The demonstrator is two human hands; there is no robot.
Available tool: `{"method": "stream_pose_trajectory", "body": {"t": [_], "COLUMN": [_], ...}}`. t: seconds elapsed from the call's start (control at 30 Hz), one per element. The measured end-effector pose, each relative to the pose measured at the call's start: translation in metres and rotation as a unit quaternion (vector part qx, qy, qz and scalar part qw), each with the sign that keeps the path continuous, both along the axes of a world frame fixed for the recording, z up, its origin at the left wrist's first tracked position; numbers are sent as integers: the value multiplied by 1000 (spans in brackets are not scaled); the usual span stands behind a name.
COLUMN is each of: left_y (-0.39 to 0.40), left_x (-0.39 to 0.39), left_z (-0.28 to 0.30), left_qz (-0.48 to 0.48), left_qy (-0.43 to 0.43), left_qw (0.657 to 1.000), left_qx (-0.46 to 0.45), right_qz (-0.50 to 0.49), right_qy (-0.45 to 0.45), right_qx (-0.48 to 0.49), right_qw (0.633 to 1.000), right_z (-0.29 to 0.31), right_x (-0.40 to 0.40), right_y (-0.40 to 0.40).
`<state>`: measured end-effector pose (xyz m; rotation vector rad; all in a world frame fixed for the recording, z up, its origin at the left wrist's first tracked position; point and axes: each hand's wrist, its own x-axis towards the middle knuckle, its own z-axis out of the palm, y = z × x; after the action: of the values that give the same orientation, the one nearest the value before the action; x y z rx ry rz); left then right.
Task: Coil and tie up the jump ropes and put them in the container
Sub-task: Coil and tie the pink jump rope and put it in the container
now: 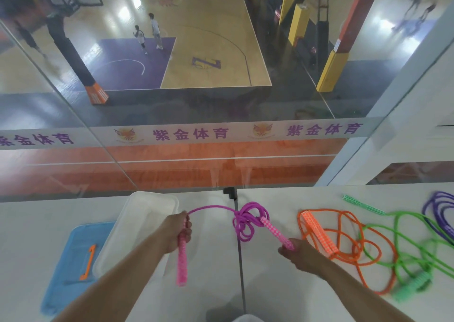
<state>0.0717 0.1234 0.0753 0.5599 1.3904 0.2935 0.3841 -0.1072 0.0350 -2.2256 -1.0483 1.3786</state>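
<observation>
A pink jump rope (245,219) lies in a loose tangle at the middle of the white table. My left hand (177,232) grips one of its pink handles (182,262), which points down toward me. My right hand (298,254) pinches the end of the other pink handle (276,232). The white container (137,213) sits just left of my left hand. To the right lie an orange jump rope (344,233), a green jump rope (405,245) and a purple jump rope (439,211), all loose and overlapping.
A blue lid (66,267) with an orange clip (88,262) lies flat left of the container. A glass wall stands along the table's far edge, with a gym court below. A seam (239,248) splits the table between my hands.
</observation>
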Motion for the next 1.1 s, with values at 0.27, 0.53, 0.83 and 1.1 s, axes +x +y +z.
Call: {"method": "stream_pose_trajectory", "body": {"t": [0.27, 0.53, 0.83, 1.1], "left_y": [-88, -110, -97, -68], "left_x": [68, 69, -31, -50], "left_z": [-7, 1, -10, 8], "left_qz": [18, -140, 137, -36], "left_qy": [-37, 20, -48, -125], "left_qw": [999, 985, 989, 990], "left_qx": [-30, 97, 26, 54], "right_qz": [-186, -110, 52, 280], "right_qy": [339, 414, 475, 401], "right_qx": [17, 24, -59, -138], "right_qw": [922, 903, 876, 861], "right_z": [22, 35, 41, 56], "right_x": [-98, -118, -60, -75], "right_y": [37, 44, 45, 72]}}
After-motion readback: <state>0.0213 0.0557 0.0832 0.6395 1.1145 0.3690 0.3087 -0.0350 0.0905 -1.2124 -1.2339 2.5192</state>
